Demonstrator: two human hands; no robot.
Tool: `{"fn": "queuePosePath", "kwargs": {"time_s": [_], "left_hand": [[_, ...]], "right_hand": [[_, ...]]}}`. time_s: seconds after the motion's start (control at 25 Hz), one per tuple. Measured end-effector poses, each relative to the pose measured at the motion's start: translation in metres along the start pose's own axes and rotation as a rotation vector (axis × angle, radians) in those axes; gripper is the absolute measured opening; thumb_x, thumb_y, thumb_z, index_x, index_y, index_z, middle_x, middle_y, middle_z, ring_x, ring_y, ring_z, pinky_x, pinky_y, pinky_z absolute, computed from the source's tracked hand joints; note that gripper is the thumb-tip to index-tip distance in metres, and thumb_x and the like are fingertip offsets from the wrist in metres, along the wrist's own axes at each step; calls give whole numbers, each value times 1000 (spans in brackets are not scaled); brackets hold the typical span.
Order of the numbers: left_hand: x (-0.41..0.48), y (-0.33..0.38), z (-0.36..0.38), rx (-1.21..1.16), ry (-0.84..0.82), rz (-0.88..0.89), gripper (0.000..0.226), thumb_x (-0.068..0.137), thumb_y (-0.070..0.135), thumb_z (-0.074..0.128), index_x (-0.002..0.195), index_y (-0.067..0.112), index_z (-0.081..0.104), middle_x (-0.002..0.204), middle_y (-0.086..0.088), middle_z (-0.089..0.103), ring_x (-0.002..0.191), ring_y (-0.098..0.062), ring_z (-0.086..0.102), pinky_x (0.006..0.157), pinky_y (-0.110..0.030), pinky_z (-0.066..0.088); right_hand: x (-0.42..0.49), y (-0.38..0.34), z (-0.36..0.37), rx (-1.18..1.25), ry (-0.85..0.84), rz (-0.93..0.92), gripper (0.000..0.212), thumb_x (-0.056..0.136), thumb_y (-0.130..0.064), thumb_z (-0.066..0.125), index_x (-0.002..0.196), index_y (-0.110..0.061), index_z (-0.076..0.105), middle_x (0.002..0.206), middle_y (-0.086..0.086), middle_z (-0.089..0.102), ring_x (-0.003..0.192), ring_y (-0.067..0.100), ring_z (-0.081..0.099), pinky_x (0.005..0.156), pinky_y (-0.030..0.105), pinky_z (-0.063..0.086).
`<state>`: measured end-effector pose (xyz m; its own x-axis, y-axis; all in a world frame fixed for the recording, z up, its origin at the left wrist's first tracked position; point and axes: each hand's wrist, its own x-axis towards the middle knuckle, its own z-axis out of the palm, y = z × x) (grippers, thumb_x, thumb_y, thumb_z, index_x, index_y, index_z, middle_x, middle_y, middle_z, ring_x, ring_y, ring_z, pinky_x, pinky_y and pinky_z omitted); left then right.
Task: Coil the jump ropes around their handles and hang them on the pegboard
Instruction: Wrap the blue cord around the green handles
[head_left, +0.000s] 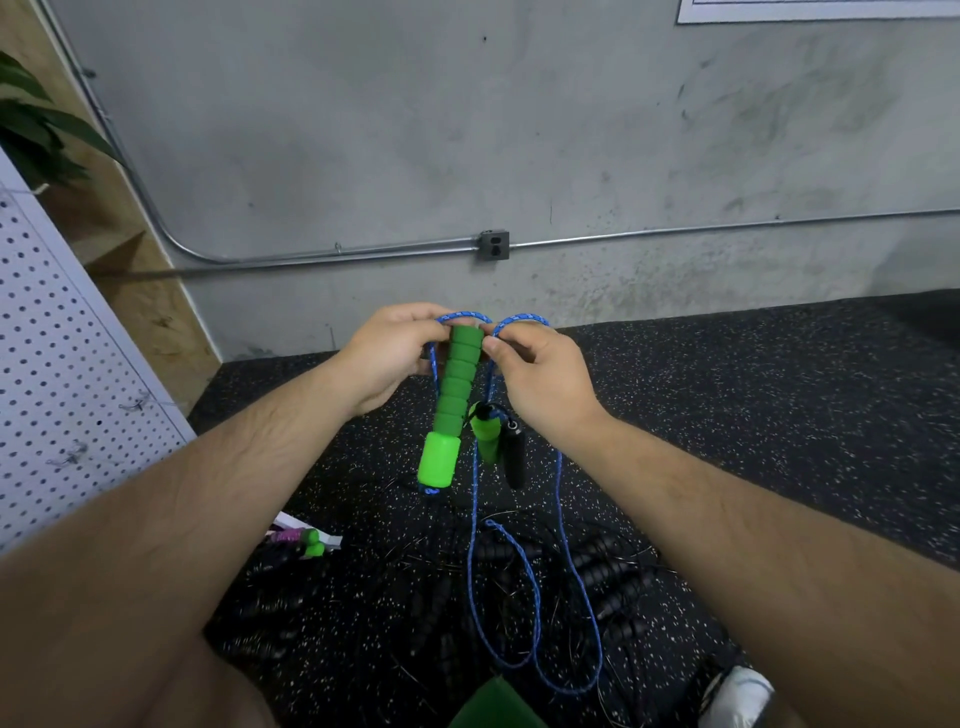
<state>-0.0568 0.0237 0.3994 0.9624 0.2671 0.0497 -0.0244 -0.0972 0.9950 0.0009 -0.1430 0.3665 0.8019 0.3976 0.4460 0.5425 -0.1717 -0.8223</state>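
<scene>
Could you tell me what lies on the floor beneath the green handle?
A tangle of black jump ropes lies on the speckled floor, blue rope loops hanging before it. Both forearms cover the pile's edges.

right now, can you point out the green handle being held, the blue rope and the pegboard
green handle (457, 384), head view, on its ribbed foam grip
blue rope (561, 493), head view, on a hanging strand
pegboard (57, 338), head view, on its bare perforated face
</scene>
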Motion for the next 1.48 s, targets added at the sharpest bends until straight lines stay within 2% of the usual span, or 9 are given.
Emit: {"fn": "queuePosePath", "kwargs": {"time_s": [0.16, 0.28, 0.4, 0.6, 0.84, 1.04, 1.24, 1.4, 1.48], "left_hand": [[0, 6, -6, -181, 23, -40, 23, 99, 0, 46, 102, 2, 69, 66, -9, 68, 72, -22, 72, 72, -32, 59], [-3, 4, -4, 11, -7, -10, 22, 106, 12, 46, 109, 7, 67, 66, -6, 65, 67, -25, 70, 67, -32, 57], [-4, -2, 1, 269, -7, 60, 28, 110, 22, 40, 100, 13, 64, 58, 2, 48, 56, -16, 54, 69, -34, 56], [2, -3, 6, 186, 23, 80, 31, 111, 23, 35, 92, 13, 58, 63, 2, 29, 53, -11, 33, 66, -35, 55], [-4, -7, 15, 295, -162, -22, 13, 86, 7, 71, 99, 6, 71, 76, -3, 62, 56, -5, 51, 59, -23, 37], [-3, -9, 20, 441, -60, 64, 8, 91, 20, 75, 83, 21, 74, 77, 7, 72, 69, 0, 58, 71, -19, 42], [-5, -11, 21, 355, -21, 53, 10, 95, 18, 70, 93, 11, 76, 59, 15, 67, 50, 8, 51, 56, -9, 39], [-3, -14, 18, 334, -5, 37, 12, 94, 23, 71, 86, 19, 79, 85, 2, 78, 83, -7, 67, 91, -32, 53], [1, -17, 15, 361, 91, 23, 14, 94, 29, 71, 85, 21, 80, 94, -5, 78, 88, -12, 65, 90, -31, 50]], "right_hand": [[6, -2, -1, 159, -42, 141, 17, 97, -13, 63, 85, -7, 72, 91, -10, 76, 83, 17, 71, 85, 44, 57], [9, -6, -8, 207, -71, 178, 18, 99, -14, 61, 87, -2, 70, 97, -14, 75, 86, 21, 75, 88, 55, 55], [11, -12, -12, 168, -82, 161, 20, 100, -15, 60, 88, -2, 70, 101, -1, 75, 81, 11, 75, 89, 50, 56], [13, -16, -13, 102, -60, 149, 23, 100, -16, 61, 89, 3, 68, 108, 18, 65, 71, 12, 75, 77, 43, 58], [14, -25, -20, 240, -100, 166, 18, 97, -14, 65, 89, 2, 71, 76, 5, 64, 75, 24, 71, 74, 39, 63], [17, -19, -24, 262, -102, 208, 9, 96, -9, 63, 96, -3, 71, 91, 8, 71, 85, 21, 70, 80, 36, 62], [7, 2, -22, -219, -385, 227, 19, 84, -3, 69, 101, -13, 68, 91, 0, 70, 78, 15, 64, 77, 28, 55], [5, 7, -19, -410, -409, 110, 8, 86, -16, 76, 93, -16, 71, 84, -3, 68, 81, 16, 63, 78, 27, 50], [7, 0, -22, -405, -380, 69, 6, 87, -13, 74, 91, -16, 72, 79, -6, 65, 79, 14, 61, 73, 24, 47]]}}
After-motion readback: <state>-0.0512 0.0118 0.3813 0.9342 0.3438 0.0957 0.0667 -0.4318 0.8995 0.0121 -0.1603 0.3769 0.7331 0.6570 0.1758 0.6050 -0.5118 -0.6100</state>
